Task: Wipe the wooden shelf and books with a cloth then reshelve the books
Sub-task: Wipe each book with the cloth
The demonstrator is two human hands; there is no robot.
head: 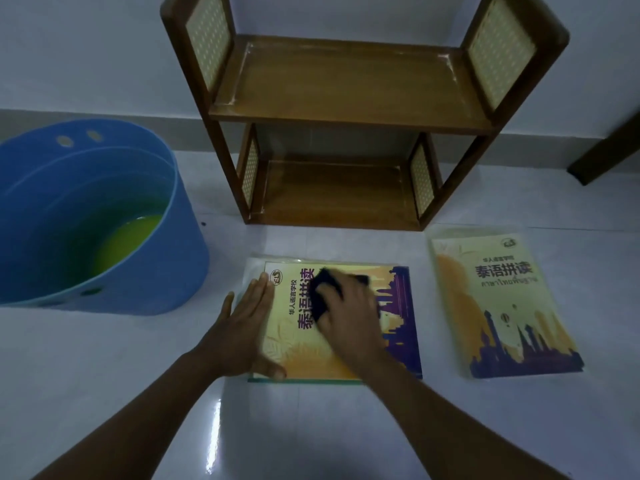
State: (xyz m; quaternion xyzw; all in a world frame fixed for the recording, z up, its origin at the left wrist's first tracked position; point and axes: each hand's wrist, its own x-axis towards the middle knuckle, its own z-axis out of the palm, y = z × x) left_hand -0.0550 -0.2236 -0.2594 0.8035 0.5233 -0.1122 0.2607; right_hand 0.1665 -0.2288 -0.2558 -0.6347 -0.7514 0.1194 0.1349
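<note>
A yellow and purple book lies flat on the white floor in front of me, turned sideways. My left hand presses flat on its left edge with straight fingers. My right hand holds a dark cloth against the cover, fingers curled over it. A second book of the same kind lies to the right, apart from both hands. The wooden shelf stands against the wall behind the books, with both of its boards bare.
A blue bucket holding yellow-green liquid stands on the floor at the left. A dark wooden furniture leg shows at the far right edge. The floor is glossy white tile.
</note>
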